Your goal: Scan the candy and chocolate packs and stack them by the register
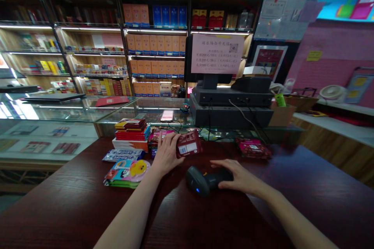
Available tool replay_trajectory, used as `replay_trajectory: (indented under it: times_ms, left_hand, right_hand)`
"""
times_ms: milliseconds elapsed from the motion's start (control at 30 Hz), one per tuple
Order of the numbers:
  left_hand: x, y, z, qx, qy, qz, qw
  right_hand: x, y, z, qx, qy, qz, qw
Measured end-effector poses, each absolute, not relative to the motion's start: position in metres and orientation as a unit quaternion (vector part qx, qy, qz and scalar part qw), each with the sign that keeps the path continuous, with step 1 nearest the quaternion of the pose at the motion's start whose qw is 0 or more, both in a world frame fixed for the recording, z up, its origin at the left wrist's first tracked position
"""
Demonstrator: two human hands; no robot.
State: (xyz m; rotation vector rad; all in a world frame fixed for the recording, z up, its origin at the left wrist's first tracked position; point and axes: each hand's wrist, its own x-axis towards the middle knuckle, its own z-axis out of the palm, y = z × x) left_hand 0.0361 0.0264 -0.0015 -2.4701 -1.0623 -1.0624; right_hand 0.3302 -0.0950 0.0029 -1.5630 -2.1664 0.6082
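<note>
My left hand (168,151) is closed on the left end of a dark red snack packet (188,143), whose white label and barcode face me. My right hand (238,177) is around the handle of a black barcode scanner (198,182), with thumb and forefinger apart on either side and no firm grip visible. The scanner lies low over the table, its blue light lit. Left of my left hand are colourful packs with a yellow duck picture (137,168), blue-and-white wrapped bars (124,155) and a stack of red and orange boxes (131,134).
A pink packet (253,148) lies at the back right of the dark wooden table (175,218). Behind it, a glass counter (143,104) carries a till (230,105) with cables and a paper sign (216,53). Stocked shelves line the wall.
</note>
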Motion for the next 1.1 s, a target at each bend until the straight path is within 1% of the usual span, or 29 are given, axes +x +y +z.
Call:
replay_trajectory:
  times_ms: [167, 367, 533, 800, 1100]
  left_hand:
    - [0.032, 0.028, -0.001, -0.846, -0.370, -0.363, 0.130]
    - [0.028, 0.031, 0.000, -0.843, -0.369, -0.367, 0.138]
    - [0.024, 0.031, 0.002, -0.839, -0.370, -0.372, 0.140]
    - [0.024, 0.030, 0.004, -0.832, -0.375, -0.383, 0.141]
    - [0.023, 0.031, 0.004, -0.821, -0.383, -0.395, 0.153]
  right_hand:
    - [0.315, -0.099, 0.000, -0.539, -0.808, 0.173, 0.162]
    - [0.308, -0.099, -0.010, -0.510, -0.831, 0.139, 0.172]
    - [0.309, -0.100, -0.011, -0.507, -0.830, 0.141, 0.184]
    - [0.314, -0.101, 0.011, -0.533, -0.816, 0.132, 0.184]
    - [0.315, -0.100, 0.044, -0.545, -0.801, 0.176, 0.175]
